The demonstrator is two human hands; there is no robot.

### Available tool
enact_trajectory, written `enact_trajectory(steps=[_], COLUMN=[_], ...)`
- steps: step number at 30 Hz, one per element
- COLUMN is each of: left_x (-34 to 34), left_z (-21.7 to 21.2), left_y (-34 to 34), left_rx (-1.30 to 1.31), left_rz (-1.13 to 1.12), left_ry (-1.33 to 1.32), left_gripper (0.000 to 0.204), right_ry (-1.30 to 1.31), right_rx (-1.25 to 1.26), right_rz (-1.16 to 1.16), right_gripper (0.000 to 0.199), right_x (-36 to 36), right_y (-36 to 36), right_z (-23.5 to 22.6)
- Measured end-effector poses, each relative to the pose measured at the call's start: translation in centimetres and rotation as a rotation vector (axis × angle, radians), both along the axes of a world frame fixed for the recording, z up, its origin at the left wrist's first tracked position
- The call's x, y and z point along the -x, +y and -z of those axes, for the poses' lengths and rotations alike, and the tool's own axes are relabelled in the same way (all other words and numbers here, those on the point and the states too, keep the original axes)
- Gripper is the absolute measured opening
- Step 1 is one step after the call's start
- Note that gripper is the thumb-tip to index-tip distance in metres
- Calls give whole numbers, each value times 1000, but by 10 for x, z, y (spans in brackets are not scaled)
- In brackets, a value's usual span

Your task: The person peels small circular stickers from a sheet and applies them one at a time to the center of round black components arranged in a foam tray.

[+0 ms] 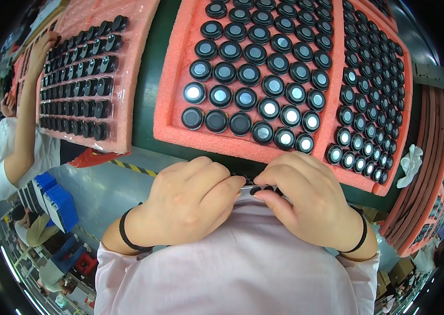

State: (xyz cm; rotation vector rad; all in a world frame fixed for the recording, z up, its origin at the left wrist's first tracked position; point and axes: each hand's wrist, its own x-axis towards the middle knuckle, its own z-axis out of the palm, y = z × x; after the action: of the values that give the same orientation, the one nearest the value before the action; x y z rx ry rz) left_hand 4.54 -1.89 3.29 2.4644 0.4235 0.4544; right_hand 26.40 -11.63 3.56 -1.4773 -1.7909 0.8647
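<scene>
My left hand (195,202) and my right hand (308,202) meet at the table's near edge, close in front of my body. The right one is closed, with small dark round pieces (265,190) between its thumb and fingers. Curled fingers on the left come together beside them; what they grip is hidden. Just beyond my hands lies a pink foam tray (163,113) with rows of round black parts (248,74). Most carry a shiny silver disc on top. At the near left corner, three parts (216,121) show plain dark tops.
Another pink foam tray (135,68), under clear film, holds rows of black parts to the left. A co-worker's arm (25,110) reaches to its far side. Stacked foam trays (416,184) and a crumpled white tissue (410,165) are at right. Blue crates (59,205) stand lower left.
</scene>
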Motion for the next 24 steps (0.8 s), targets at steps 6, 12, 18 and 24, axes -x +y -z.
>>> enact_trajectory(steps=[6, 12, 18, 24], left_x=[-5, -5, -4, -4], left_z=[-1, 5, 10, 11], left_y=[0, -1, -4, -1], left_rx=[-8, -53, 9, 49], left_rz=[-3, 8, -11, -12], left_ry=[-15, -26, -5, -6], left_gripper=[33, 31, 27, 23], right_ry=[3, -38, -67, -73], right_rx=[-2, 12, -8, -15], right_rz=[-8, -12, -29, -48], right_gripper=[23, 23, 26, 28], right_x=[0, 1, 1, 0], right_y=[0, 1, 0, -1], right_z=[2, 2, 5, 7])
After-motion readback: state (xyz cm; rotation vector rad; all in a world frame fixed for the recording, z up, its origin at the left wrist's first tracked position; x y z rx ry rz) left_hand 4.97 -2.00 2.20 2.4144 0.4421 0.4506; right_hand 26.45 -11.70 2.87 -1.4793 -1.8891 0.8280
